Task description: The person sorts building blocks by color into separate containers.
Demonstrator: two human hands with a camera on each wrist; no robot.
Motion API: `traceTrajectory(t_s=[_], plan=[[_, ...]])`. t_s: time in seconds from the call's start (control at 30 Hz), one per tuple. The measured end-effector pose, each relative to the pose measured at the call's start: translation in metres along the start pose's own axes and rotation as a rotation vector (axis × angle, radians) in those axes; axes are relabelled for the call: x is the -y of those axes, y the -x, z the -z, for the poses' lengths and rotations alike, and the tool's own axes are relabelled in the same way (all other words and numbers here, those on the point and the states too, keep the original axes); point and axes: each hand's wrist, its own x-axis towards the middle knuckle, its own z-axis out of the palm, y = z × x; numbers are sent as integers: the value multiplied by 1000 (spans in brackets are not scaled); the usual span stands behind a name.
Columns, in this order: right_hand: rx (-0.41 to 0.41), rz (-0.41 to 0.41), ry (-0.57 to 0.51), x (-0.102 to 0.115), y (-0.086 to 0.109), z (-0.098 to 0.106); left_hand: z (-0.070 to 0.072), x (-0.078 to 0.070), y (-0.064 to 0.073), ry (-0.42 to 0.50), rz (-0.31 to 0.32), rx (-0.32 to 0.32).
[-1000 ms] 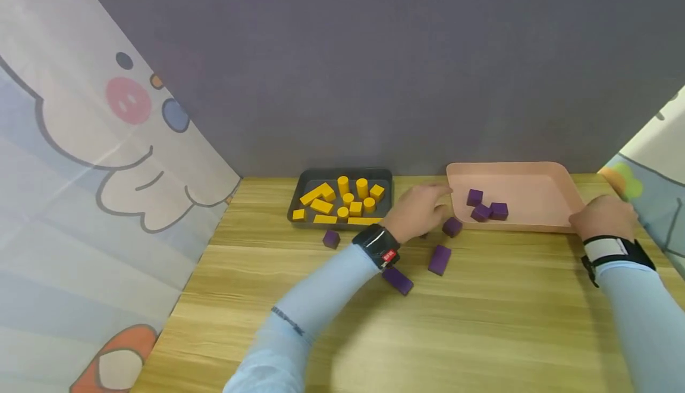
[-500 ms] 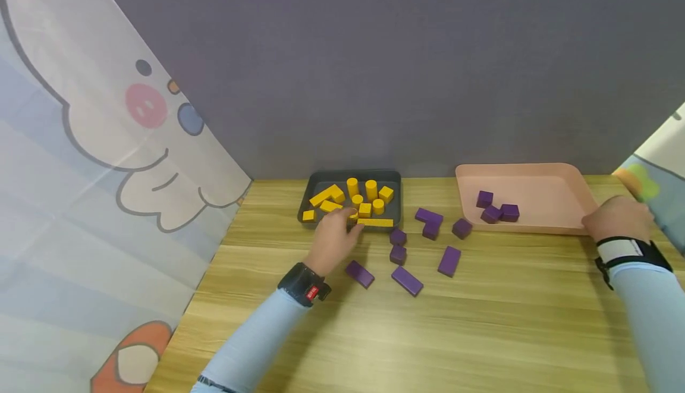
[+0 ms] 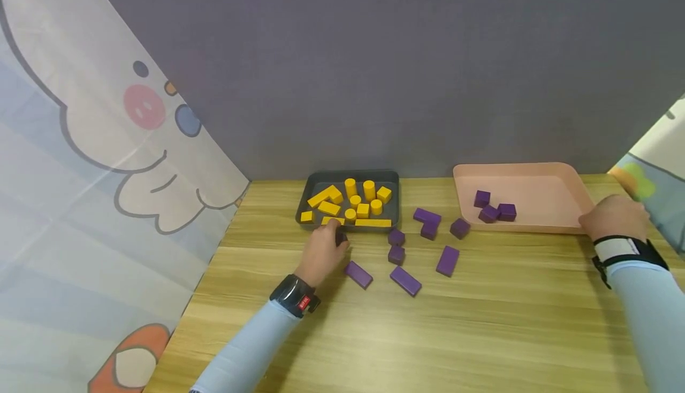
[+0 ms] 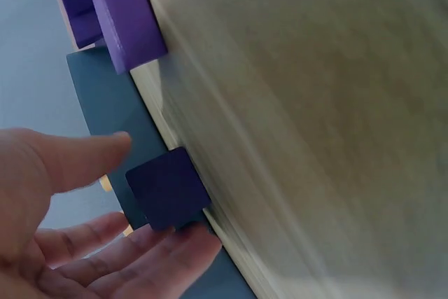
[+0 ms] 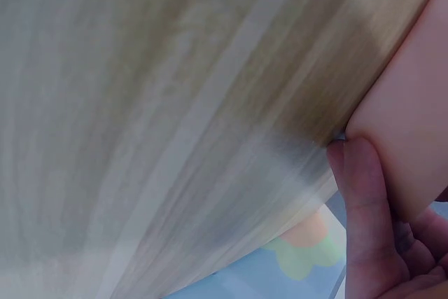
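My left hand (image 3: 323, 255) is at the front edge of the dark grey tray (image 3: 395, 201), around a purple cube (image 4: 168, 187) on the wooden table. In the left wrist view its thumb stands apart from the cube, while the fingertips lie right at the cube's other side. Yellow blocks fill the dark tray. At the far right my right hand (image 3: 614, 219) grips the near right corner of the pink tray (image 3: 540, 188), thumb on the outer wall (image 5: 413, 131). A small group of purple cubes (image 3: 489, 213) lies in that tray's left part.
Between the trays and in front of them lie several purple pieces: a flat block (image 3: 358, 274), another flat block (image 3: 405, 280), an upright-lying block (image 3: 448, 261), stacked-looking cubes (image 3: 396, 255) and a cube (image 3: 459, 228) by the pink tray. A grey panel (image 3: 374, 72) stands behind.
My left hand has moved from beside the pink tray, across the purple pieces, to the purple cube before the dark tray. The right hand keeps its hold on the pink tray.
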Motion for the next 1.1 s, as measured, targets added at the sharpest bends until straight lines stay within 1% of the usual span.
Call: traceTrajectory(t_s=[0.17, 0.33, 0.47, 0.57, 0.63, 0.73, 0.87, 1.0, 1.1], plan=[[16, 3, -2, -1, -3, 0, -4, 0, 2, -10, -22, -8], [20, 34, -35, -5, -6, 1, -7, 1, 2, 19, -6, 7], [17, 41, -46, -6, -6, 1, -4, -1, 2, 30, -4, 26], [12, 42, -51, -7, -6, 1, 2, -8, 3, 31, -27, 22], [5, 47, -53, -7, -6, 2, 6, -15, 2, 38, -48, 16], [-5, 52, -55, -8, -6, 3, 13, -31, -2, 63, -88, 6], [-10, 50, -48, -7, -4, 5, 19, -55, -13, 100, -147, 3], [-12, 47, -48, -5, -1, 5, 20, -82, -28, 114, -234, -9], [-15, 50, -50, -3, 0, 4, 18, -100, -39, 111, -312, -25]])
